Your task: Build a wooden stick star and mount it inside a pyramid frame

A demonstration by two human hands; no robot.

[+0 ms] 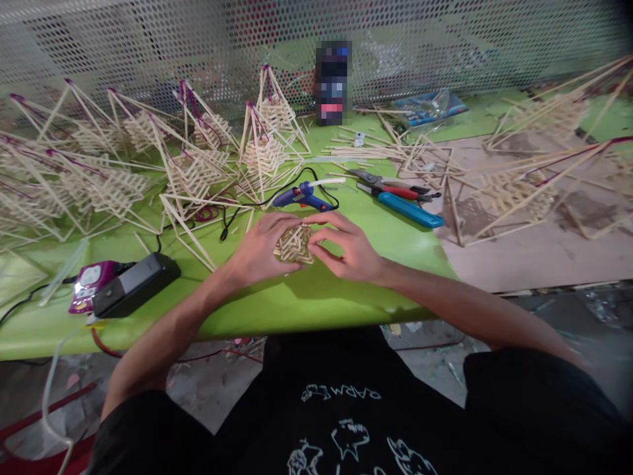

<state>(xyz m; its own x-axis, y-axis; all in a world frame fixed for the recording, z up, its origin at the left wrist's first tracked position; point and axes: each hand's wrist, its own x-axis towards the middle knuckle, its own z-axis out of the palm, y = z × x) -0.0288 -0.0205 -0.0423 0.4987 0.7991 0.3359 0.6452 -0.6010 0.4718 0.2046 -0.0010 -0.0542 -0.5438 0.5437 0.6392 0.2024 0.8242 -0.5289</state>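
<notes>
Near the front of the green table, my left hand (260, 251) curls round the left side of a small stack of crossed wooden sticks (295, 244). My right hand (346, 247) meets the same stack from the right, thumb and fingertips pinched at its edge; whether a loose stick is between them is too small to tell. Just beyond my fingers lies a blue hot glue gun (304, 196) with a white glue stick in its back end. To its right are red-handled pruning shears (395, 187) and a tool with a turquoise handle (410, 210).
Several stick pyramids with purple string (262, 148) crowd the left and back. More stick frames (534, 185) stand on the pale board at right. Loose sticks (356, 152) lie behind the tools. A black power strip (136, 287) is at left, and a pixelated phone-like object (332, 82) leans on the mesh.
</notes>
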